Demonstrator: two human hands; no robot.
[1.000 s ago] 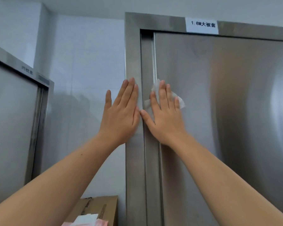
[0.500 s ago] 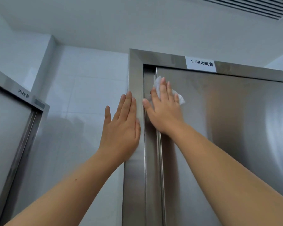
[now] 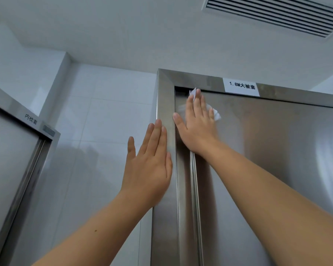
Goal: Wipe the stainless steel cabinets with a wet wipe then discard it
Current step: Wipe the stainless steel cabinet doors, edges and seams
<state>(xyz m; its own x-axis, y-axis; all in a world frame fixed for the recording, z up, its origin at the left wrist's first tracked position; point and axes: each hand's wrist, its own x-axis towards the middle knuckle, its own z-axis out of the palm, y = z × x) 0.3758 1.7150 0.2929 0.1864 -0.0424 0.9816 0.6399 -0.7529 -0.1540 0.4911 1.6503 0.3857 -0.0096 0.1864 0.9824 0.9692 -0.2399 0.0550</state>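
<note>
A tall stainless steel cabinet [image 3: 267, 169] fills the right half of the view, with a white paper label on its top frame. My right hand [image 3: 196, 127] lies flat with straight fingers on the door's upper left corner, pressing a white wet wipe [image 3: 216, 115] against the steel; the wipe shows above the fingertips and beside the little finger. My left hand [image 3: 150, 166] rests flat and open on the cabinet's left frame post, lower down, holding nothing.
A second steel cabinet [image 3: 13, 160] with a small label stands at the left. White tiled wall [image 3: 104, 121] lies between the two cabinets. A ceiling vent [image 3: 273, 14] is at the upper right.
My right hand has slid the wipe up the door to its top left corner. The left hand stays on the frame post. The view has tilted up toward the ceiling.
</note>
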